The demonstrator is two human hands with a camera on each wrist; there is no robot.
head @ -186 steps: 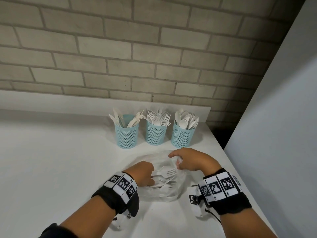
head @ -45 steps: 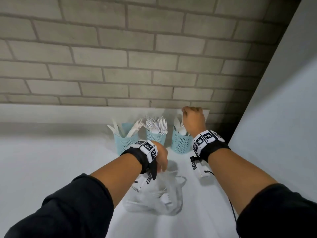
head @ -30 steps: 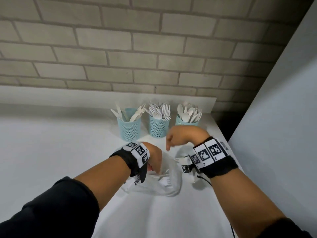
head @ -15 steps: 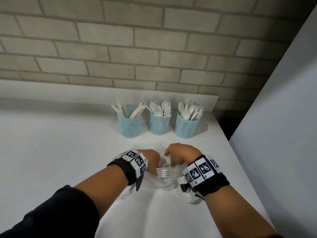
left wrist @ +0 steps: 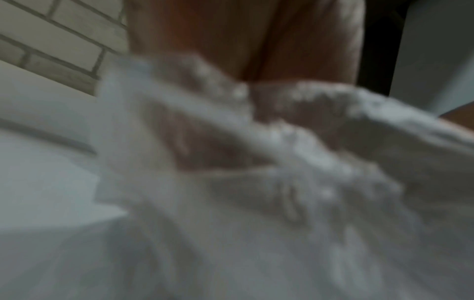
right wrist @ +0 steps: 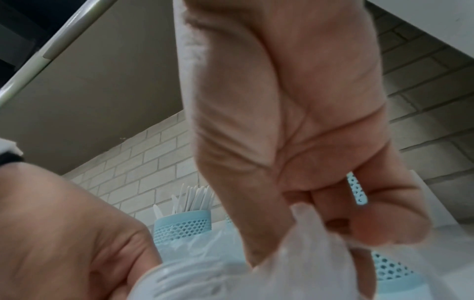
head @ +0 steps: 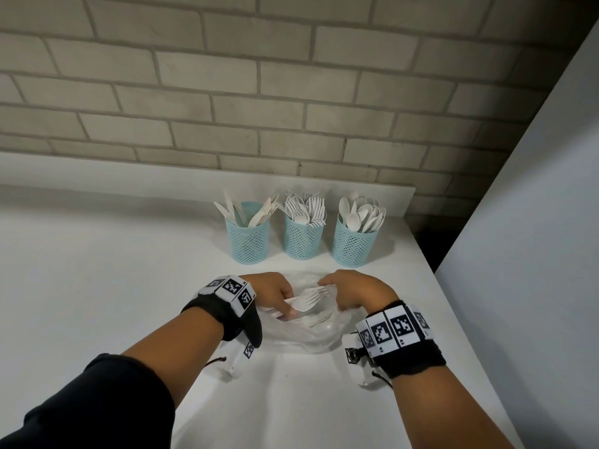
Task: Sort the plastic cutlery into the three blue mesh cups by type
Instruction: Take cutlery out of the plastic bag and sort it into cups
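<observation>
Three blue mesh cups stand in a row at the back: the left cup point(head: 249, 241) holds knives, the middle cup point(head: 303, 239) forks, the right cup point(head: 354, 246) spoons. A clear plastic bag point(head: 312, 335) with white cutlery inside lies between my hands. My left hand point(head: 282, 301) reaches into the bag's mouth and grips a small bunch of white forks point(head: 308, 299), tines pointing right. My right hand point(head: 337, 291) pinches the bag's far right edge; the right wrist view shows its fingers point(right wrist: 359, 229) curled on the plastic bag point(right wrist: 295, 263). The left wrist view is blurred.
The white table point(head: 97, 286) ends at a low ledge below a brick wall point(head: 259, 92). A grey panel point(head: 534, 254) rises along the table's right edge. In the right wrist view the knife cup point(right wrist: 183, 225) stands behind my left hand point(right wrist: 64, 233).
My right hand came back from the spoon cup and took hold of the bag's edge. My left hand stayed in the bag and now holds forks raised at its mouth.
</observation>
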